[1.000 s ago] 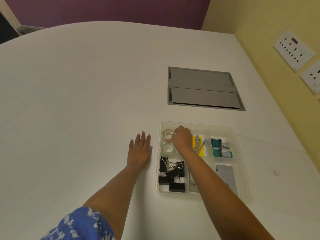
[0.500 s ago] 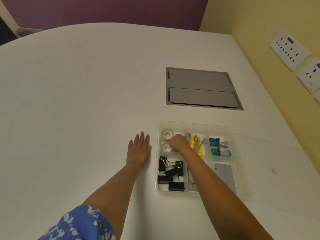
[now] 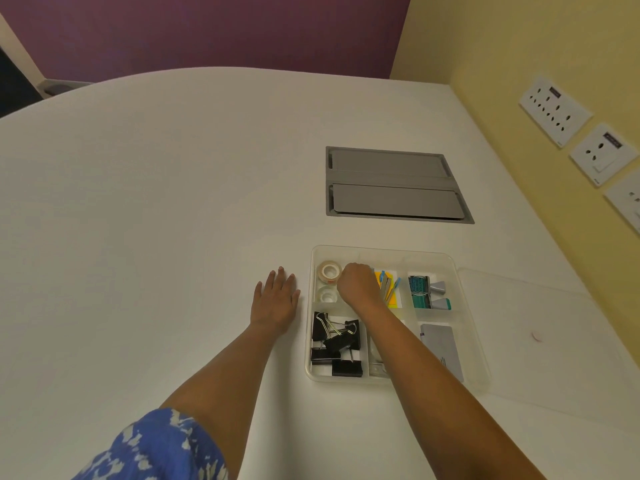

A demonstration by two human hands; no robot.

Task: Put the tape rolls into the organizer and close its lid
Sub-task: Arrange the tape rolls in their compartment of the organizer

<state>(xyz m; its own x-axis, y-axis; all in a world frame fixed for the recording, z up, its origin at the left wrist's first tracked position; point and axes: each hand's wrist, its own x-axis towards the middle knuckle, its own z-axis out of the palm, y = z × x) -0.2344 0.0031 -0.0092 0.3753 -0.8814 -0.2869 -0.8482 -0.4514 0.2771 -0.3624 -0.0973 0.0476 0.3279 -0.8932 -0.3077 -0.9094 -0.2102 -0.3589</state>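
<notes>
A: Where are the rolls?

B: Both sit in the far-left compartment of the organizer [image 3: 465,327]. The far roll [image 3: 329,271] lies flat with its hole up. The near roll [image 3: 326,294] lies flat just beside it, on the side closer to the person.

A: And the hands?

B: The left hand [image 3: 275,299] lies palm down on the table [image 3: 156,220], just left of the organizer, fingers straight and close together. It holds nothing. The right hand [image 3: 358,285] is over the organizer, curled into a loose fist right beside the rolls. Its fingertips are tucked under, so I cannot tell whether they pinch anything or touch a roll.

A: The lid?

B: The lid [image 3: 554,341] is off. It lies flat on the table to the right of the organizer, clear, its left edge near the organizer's right wall.

A: What else is inside?

B: Black binder clips [image 3: 337,344] fill the near-left compartment. Yellow notes [image 3: 391,289] with some thin strips on them sit right of the fist, partly hidden by it. Teal clips [image 3: 427,292] are in the far-right compartment, and a grey card [image 3: 440,344] lies in the near-right one.

A: Anything beyond it?

B: A grey hatch [image 3: 394,185] is set into the table, well past the organizer. Wall sockets [image 3: 554,110] are on the yellow wall at right.
</notes>
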